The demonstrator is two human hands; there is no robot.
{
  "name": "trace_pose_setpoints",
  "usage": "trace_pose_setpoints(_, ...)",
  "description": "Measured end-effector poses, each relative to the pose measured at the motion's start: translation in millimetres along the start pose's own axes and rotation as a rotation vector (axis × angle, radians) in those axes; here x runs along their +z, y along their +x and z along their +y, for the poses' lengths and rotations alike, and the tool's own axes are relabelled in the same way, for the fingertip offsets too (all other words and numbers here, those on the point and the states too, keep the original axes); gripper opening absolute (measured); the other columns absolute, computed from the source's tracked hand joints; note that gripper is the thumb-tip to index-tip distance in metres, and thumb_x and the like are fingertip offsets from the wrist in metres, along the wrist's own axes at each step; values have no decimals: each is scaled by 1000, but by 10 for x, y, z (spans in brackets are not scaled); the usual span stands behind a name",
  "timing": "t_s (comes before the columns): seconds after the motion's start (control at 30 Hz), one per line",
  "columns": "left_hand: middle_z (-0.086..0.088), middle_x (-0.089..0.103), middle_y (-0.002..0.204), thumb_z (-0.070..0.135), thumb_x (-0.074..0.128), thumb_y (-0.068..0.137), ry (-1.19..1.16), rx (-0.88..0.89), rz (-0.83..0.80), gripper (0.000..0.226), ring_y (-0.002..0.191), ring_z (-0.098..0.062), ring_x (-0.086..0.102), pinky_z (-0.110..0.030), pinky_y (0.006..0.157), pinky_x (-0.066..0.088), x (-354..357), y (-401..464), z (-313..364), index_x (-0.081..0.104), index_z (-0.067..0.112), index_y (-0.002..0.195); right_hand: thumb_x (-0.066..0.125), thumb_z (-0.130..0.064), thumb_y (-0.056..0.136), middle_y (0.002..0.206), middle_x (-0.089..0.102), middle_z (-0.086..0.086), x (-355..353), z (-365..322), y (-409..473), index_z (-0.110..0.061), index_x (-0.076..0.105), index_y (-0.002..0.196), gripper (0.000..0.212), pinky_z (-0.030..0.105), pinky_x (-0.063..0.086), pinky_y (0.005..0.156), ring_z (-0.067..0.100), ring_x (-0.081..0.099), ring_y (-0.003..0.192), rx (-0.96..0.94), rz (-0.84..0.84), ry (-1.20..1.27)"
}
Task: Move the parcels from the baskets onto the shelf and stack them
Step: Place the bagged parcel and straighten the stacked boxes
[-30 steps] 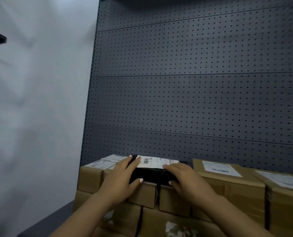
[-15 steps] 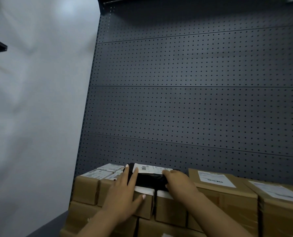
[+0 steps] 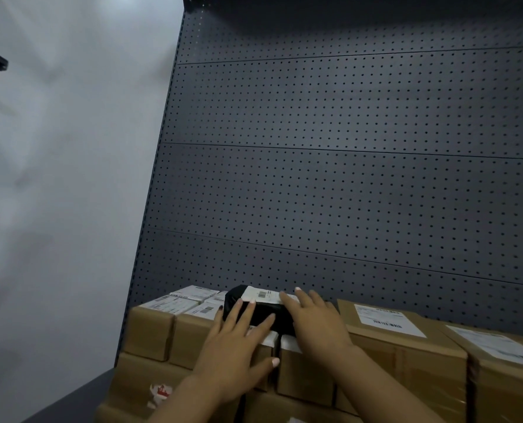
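A small black parcel (image 3: 255, 311) with a white label lies on top of a row of brown cardboard parcels (image 3: 150, 331) on the dark shelf (image 3: 80, 395). My left hand (image 3: 235, 346) lies flat with spread fingers against the parcel's front side. My right hand (image 3: 315, 319) rests with straight fingers on its right end and over the label. Neither hand curls round the parcel. The baskets are out of view.
Two larger brown parcels (image 3: 400, 346) with labels stand to the right of the black one. More boxes sit in the layer below. A dark pegboard back panel (image 3: 345, 178) rises behind the stack. A white wall (image 3: 55, 178) is on the left.
Both hands have loosened from gripping the black parcel's ends to lying flat on it. My view has tilted up, so the stack sits lower in the frame.
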State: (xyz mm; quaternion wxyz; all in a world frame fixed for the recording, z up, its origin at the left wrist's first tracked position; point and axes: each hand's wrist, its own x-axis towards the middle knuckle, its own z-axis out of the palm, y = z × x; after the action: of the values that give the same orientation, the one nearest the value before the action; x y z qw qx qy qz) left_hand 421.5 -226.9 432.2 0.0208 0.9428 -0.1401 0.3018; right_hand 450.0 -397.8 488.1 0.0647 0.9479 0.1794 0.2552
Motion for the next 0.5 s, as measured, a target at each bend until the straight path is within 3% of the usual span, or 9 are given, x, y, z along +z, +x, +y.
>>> trace_pose_setpoints(0.1,4,-25,153,83,2,64,-26,4,-39,86,144,-20,-20,-38,111,-14,118,0,22,0,52,145,45,-14,98,161,9,5,26,-33,-9,-32,0,153,73,51,15,116,30,8,147,-79,-39,-46)
trace_pose_setpoints(0.2,6,-2,157,87,8,71,-24,-21,43,80,146,-22,8,-37,111,-2,215,-28,32,15,53,143,47,-15,96,156,23,7,81,-23,62,-30,6,153,72,51,25,112,32,22,142,-62,-33,-66)
trace_pose_setpoints(0.37,0,21,156,76,32,82,-6,4,-66,74,141,-22,13,-39,114,4,74,-16,11,0,52,145,50,-21,95,141,46,7,178,-17,318,-27,27,144,55,49,39,102,31,44,127,-25,-43,-13)
trace_pose_setpoints(0.5,-5,22,153,72,37,83,15,56,-129,73,139,-28,15,-45,112,10,51,34,15,3,52,144,53,-24,93,143,46,7,246,9,457,-29,27,144,58,53,35,104,31,43,129,-6,-67,-10)
